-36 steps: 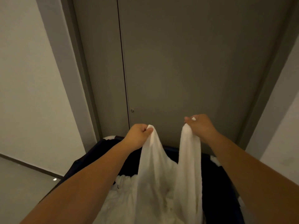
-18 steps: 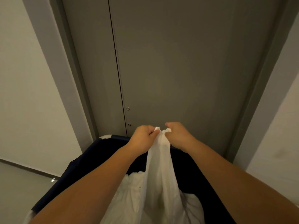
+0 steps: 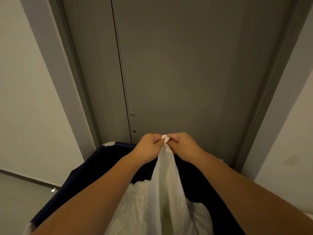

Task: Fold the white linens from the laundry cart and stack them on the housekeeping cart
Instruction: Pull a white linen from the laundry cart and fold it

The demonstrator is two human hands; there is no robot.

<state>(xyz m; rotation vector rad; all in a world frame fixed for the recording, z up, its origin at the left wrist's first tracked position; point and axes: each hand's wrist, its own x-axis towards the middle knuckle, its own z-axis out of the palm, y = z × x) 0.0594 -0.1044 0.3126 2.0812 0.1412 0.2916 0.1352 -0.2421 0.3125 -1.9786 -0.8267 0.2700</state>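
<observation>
Grey door (image 3: 194, 65) fills the far side of the view, and in front of it I hold 1 white linen (image 3: 166, 180) above the laundry cart (image 3: 94, 167). The cloth hangs from my hands as a narrow doubled strip, and its lower part reaches into the pile of white linens (image 3: 137, 206) inside the cart. My left hand (image 3: 149, 145) and my right hand (image 3: 183, 144) are close together at the top of the strip. The fingers of both are curled and pinch its upper edge, with a small bit of cloth showing between them.

I judge this is the step of doubling the cloth, with 2 corners brought together. To do it well, I should check that the corners match before 1 hand takes both, then slide the free hand down the hanging edge. The linen should go higher so it leaves the pile and drags no other piece. Such thin cloth slips easily, so the pinch must be firm.

The cart has dark blue fabric walls. Pale walls (image 3: 25, 99) stand left and right of the door frame (image 3: 67, 65). A grey floor (image 3: 18, 197) shows at the near left, and 2 small round fittings (image 3: 132, 114) sit on the door near its seam. The housekeeping cart is not in view.
</observation>
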